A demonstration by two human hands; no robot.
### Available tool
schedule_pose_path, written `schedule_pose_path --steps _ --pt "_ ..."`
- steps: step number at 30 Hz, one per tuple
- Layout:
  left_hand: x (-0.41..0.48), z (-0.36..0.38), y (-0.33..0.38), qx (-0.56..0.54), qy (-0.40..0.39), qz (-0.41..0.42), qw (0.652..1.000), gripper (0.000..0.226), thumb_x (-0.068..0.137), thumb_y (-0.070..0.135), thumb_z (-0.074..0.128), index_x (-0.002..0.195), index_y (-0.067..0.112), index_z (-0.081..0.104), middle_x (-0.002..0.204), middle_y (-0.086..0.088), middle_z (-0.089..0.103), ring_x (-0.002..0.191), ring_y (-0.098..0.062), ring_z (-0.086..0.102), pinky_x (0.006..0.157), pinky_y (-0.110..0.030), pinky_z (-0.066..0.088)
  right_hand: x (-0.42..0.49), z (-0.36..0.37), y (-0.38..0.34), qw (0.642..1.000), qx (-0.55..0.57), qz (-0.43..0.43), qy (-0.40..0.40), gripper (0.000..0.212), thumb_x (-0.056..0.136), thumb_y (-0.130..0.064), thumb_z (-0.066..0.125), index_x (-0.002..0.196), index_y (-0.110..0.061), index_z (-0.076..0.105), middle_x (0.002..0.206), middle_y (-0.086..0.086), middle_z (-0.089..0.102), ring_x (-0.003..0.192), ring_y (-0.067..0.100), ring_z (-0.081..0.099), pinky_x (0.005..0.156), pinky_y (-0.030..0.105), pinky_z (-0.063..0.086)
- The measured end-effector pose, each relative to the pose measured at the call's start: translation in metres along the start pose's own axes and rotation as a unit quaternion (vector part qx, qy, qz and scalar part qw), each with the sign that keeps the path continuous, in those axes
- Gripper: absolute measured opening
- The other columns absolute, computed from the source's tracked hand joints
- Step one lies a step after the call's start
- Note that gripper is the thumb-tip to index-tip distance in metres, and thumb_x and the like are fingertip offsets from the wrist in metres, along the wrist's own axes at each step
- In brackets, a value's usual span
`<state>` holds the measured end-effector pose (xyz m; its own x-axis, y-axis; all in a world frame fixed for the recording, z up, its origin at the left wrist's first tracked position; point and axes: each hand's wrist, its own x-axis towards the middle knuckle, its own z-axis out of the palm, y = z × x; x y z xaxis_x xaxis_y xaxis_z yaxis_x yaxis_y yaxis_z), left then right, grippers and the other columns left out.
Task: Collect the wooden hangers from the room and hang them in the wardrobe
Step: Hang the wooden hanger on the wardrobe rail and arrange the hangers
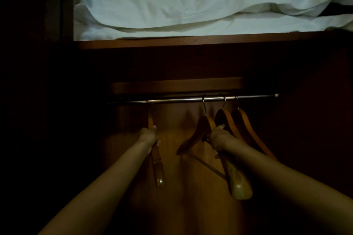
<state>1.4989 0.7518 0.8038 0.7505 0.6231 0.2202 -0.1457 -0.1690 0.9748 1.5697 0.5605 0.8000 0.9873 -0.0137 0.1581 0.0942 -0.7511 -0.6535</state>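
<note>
Dim wardrobe interior, viewed from below the hanging rail. Light poor; outer edges lost in shadow.

- Rail: metal, runs across centre from 9 to 3 o'clock, just under a wooden strip.
- Left hand, a little toward 8 o'clock of centre: fingers curled round the upper part of the left hanger, gripping it. This wooden hanger is seen edge-on, its lower end pointing toward 6 o'clock. Its hook reaches up to the rail; whether it sits over the rail cannot be told.
- Right hand, toward 5 o'clock of centre: closed round the near arm of the second hanger, thumb up against the wood. The hook of this hanger is over the rail. Its far arm slopes toward 8 o'clock, and its crossbar shows below the hand.
- Third hanger and fourth hanger: both hooked on the rail at 3 o'clock of the right hand's hanger, close together, neither held. The third lies just beside the right hand's knuckles.
- Both forearms bare, entering from 7 and 5 o'clock.
- Shelf above the rail, at 12 o'clock: wooden, carrying white bedding, folded and rumpled, filling the compartment side to side.
</note>
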Motion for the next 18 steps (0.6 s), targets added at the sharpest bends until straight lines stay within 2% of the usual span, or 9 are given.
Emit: schedule_pose_path --steps 1,3,4,6,8,10,13,15,18 --pt "0.003 0.003 -0.002 -0.003 0.007 0.003 1.0 0.039 0.102 0.023 0.039 0.131 -0.003 0.043 0.087 -0.016 0.058 0.051 -0.016 0.043 0.044 -0.026 0.035 -0.003 0.001 -0.002 1.0 -0.013 0.02 -0.004 0.074 0.089 -0.004 0.059 0.147 -0.006 0.013 0.134 0.021 0.05 0.079 0.033 0.064 0.033 0.031 0.046" --pt "0.008 0.01 -0.005 -0.005 0.008 0.005 1.0 0.038 0.101 0.023 0.039 0.131 -0.001 0.045 0.104 -0.018 0.06 0.052 -0.016 0.044 0.041 -0.026 0.036 0.0 0.002 -0.006 1.0 -0.025 -0.007 -0.008 0.071 0.09 -0.005 0.058 0.146 -0.01 0.016 0.14 0.017 0.043 0.078 0.027 0.06 0.03 0.029 0.041" --pt "0.007 0.013 -0.006 -0.002 0.006 0.007 1.0 0.038 0.101 0.023 0.039 0.131 0.0 0.045 0.099 -0.015 0.059 0.051 -0.015 0.045 0.039 -0.025 0.037 0.005 0.004 -0.007 0.998 -0.047 -0.037 0.007 0.064 0.092 -0.007 0.056 0.146 -0.012 0.021 0.144 0.016 0.037 0.087 0.028 0.06 0.036 0.028 0.045" --pt "0.008 0.018 -0.007 -0.009 0.0 0.018 1.0 0.037 0.101 0.02 0.04 0.132 0.0 0.045 0.096 -0.014 0.058 0.05 -0.015 0.046 0.037 -0.024 0.038 0.007 0.004 -0.002 0.993 -0.098 -0.072 0.001 0.057 0.095 -0.016 0.051 0.144 -0.012 0.022 0.145 0.017 0.033 0.109 0.034 0.055 0.059 0.032 0.054" --pt "0.004 0.023 -0.005 -0.007 -0.006 0.025 1.0 0.036 0.101 0.018 0.038 0.132 0.0 0.045 0.111 -0.017 0.061 0.049 -0.015 0.045 0.039 -0.023 0.038 0.005 0.004 -0.001 0.996 -0.066 -0.065 0.006 0.057 0.097 -0.026 0.047 0.142 -0.008 0.017 0.138 0.021 0.041 0.113 0.038 0.054 0.083 0.042 0.054" --pt "0.003 0.027 -0.005 -0.005 -0.009 0.027 1.0 0.037 0.102 0.02 0.038 0.132 0.001 0.045 0.12 -0.019 0.06 0.049 -0.014 0.045 0.033 -0.018 0.037 0.007 0.003 0.001 0.997 -0.031 -0.074 0.014 0.062 0.097 -0.029 0.046 0.143 -0.003 0.014 0.137 0.025 0.042 0.119 0.039 0.052 0.096 0.046 0.048" --pt "-0.003 0.034 -0.004 -0.011 -0.025 0.022 0.999 0.038 0.101 0.024 0.041 0.129 -0.002 0.045 0.077 -0.008 0.053 0.043 -0.013 0.048 0.03 -0.015 0.037 0.01 0.002 0.003 0.998 -0.013 -0.065 -0.002 0.069 0.096 -0.025 0.049 0.146 -0.003 0.007 0.146 0.024 0.034 0.123 0.038 0.05 0.095 0.043 0.049" --pt "-0.008 0.041 -0.002 -0.012 -0.038 0.018 0.999 0.038 0.101 0.024 0.042 0.126 -0.003 0.045 0.067 -0.005 0.047 0.041 -0.012 0.049 0.035 -0.019 0.039 0.009 0.001 0.005 0.997 -0.01 -0.071 -0.01 0.076 0.094 -0.028 0.052 0.147 -0.003 0.003 0.153 0.022 0.024 0.128 0.038 0.045 0.098 0.042 0.047" --pt "-0.01 0.049 0.0 -0.024 -0.049 0.017 0.998 0.029 0.101 0.023 0.042 0.118 0.0 0.046 0.063 -0.006 0.046 0.033 -0.01 0.049 0.033 -0.015 0.037 0.006 -0.001 0.012 0.995 0.0 -0.093 -0.02 0.093 0.088 -0.039 0.058 0.149 -0.004 -0.003 0.151 0.021 0.029 0.127 0.036 0.047 0.094 0.039 0.045"
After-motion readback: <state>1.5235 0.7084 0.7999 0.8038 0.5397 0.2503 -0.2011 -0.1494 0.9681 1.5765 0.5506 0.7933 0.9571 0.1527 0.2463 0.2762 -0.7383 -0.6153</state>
